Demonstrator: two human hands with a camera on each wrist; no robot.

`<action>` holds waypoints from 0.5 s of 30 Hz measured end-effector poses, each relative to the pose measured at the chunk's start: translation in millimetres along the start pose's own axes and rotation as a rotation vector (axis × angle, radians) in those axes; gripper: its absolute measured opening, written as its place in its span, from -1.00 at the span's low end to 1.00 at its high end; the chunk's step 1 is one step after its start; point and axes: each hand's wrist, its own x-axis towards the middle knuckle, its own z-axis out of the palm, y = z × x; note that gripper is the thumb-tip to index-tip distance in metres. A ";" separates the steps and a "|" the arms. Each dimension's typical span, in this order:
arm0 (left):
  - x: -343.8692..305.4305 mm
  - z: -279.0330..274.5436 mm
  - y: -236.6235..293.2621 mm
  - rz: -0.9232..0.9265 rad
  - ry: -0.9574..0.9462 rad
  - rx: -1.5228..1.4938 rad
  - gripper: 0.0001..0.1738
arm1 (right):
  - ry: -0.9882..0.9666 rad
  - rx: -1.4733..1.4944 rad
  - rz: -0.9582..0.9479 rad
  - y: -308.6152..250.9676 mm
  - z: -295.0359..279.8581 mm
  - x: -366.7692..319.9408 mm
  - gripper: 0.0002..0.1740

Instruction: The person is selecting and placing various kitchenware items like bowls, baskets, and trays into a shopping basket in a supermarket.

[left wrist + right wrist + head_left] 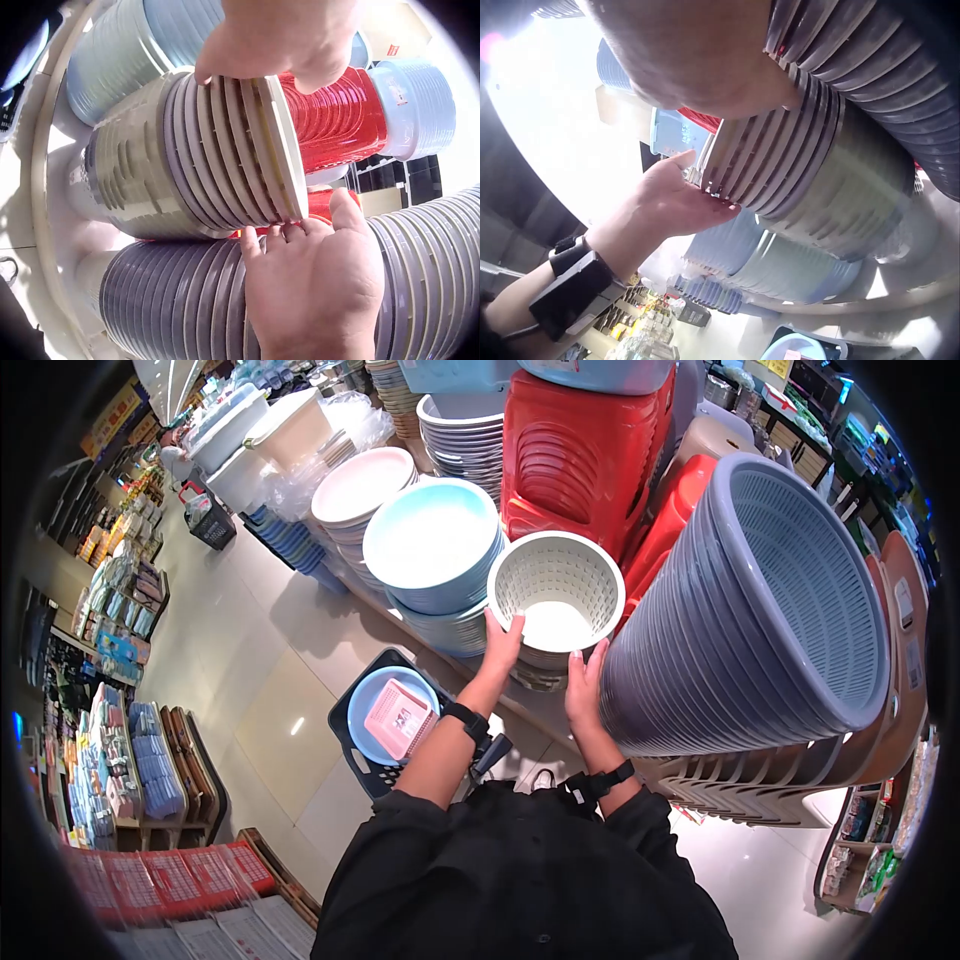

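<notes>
A nested stack of off-white baskets with slotted walls stands in front of me, its round mouth facing up in the head view. My left hand lies along the near left side, fingers against the rims and thumb close by the top edge. On the near right side is my right hand, its fairly straight fingertips touching the stacked rims in the left wrist view. The right thumb stands apart from the basket there. In the right wrist view, the left fingers extend along the rims, thumb raised.
Tall nested grey-blue baskets lean close on the right. Blue basins stand left, and red plastic stools behind. On the floor, a dark shopping basket holds a blue basin with a pink basket inside.
</notes>
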 end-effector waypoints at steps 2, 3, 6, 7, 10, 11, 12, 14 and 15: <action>8.5 -1.2 -19.6 0.030 0.053 0.113 0.04 | 0.003 -0.021 0.003 -2.4 0.2 -0.3 -0.12; 14.2 -6.7 -29.4 0.048 0.030 0.119 0.04 | 0.000 -0.049 0.002 -5.3 0.1 -0.9 -0.13; 18.9 -13.8 -38.6 0.062 -0.003 0.145 0.05 | 0.006 -0.019 -0.025 4.7 1.4 0.0 -0.13; 17.7 -18.3 -39.0 0.054 -0.025 0.169 0.05 | 0.001 0.008 -0.031 8.0 1.3 0.5 -0.13; -2.7 -34.2 -29.7 0.021 0.024 0.298 0.05 | -0.054 0.032 0.006 -5.9 -6.7 -10.1 -0.14; -21.1 -45.7 -21.2 -0.011 -0.008 0.242 0.08 | -0.051 0.027 0.028 -16.2 -7.4 -21.1 -0.17; -37.8 -60.2 -19.8 0.006 -0.015 0.240 0.06 | -0.083 0.028 0.028 -21.9 -4.8 -32.8 -0.17; -77.7 -99.2 -36.8 -0.003 0.006 0.245 0.03 | -0.172 -0.052 -0.087 -23.1 0.1 -57.1 -0.22; -103.8 -118.0 -39.7 -0.037 0.026 0.352 -0.01 | -0.259 -0.205 -0.190 -17.2 4.2 -67.1 -0.24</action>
